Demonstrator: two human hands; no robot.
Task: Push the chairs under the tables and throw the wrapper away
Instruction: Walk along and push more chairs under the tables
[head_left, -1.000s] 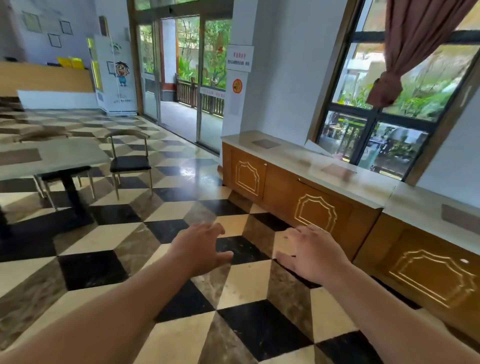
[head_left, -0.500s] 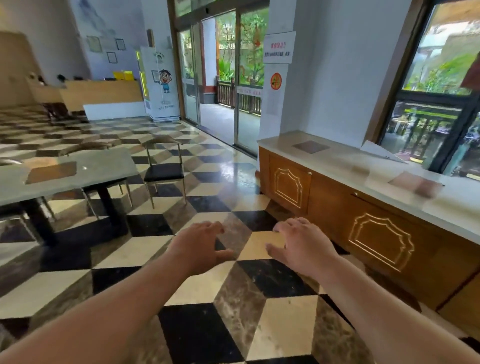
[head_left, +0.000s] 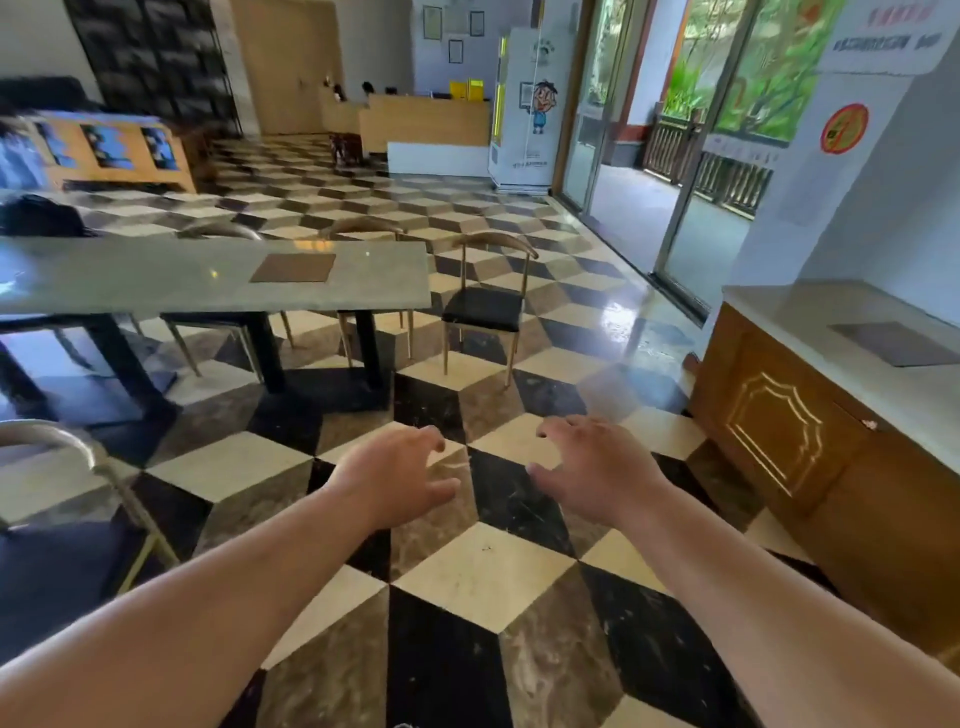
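Observation:
A grey stone table on black legs stands at the left middle. One chair with a black seat and curved wooden back stands out in the open past the table's right end. Two more chairs sit tucked on the table's far side. Another chair with a dark seat is close at my lower left. My left hand and my right hand are held out over the checkered floor, fingers spread, holding nothing. I see no wrapper.
A wooden cabinet with a pale stone top runs along the right wall. Glass doors open to a terrace ahead right. A reception counter and a white kiosk stand at the back. A display rack stands at the far left.
My view has swung left, bringing the table and chairs toward the centre and pushing the cabinet to the right edge. Both hands stay out in front, empty.

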